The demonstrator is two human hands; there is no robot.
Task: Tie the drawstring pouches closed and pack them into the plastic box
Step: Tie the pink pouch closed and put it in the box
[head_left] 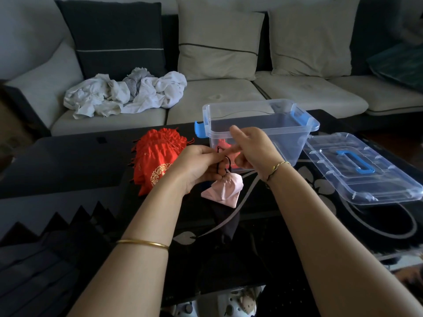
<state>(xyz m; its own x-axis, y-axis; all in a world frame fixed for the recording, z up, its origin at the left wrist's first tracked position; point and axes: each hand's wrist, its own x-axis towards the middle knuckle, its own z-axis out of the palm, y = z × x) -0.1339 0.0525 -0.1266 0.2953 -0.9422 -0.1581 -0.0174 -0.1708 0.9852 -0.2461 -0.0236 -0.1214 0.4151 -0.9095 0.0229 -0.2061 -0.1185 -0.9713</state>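
A small pink pouch hangs just above the dark table, gathered at its neck by a black drawstring. My left hand pinches the cord right above the pouch's neck. My right hand holds a loop of the same cord a little higher, fingers partly spread. A pile of red pouches with gold print lies on the table to the left of my hands. The clear plastic box with blue latches stands open behind my hands, and something red lies inside it.
The box's clear lid with a blue handle lies on the table to the right. A dark pouch lies under the pink one. A sofa with cushions and crumpled white cloth runs behind the table.
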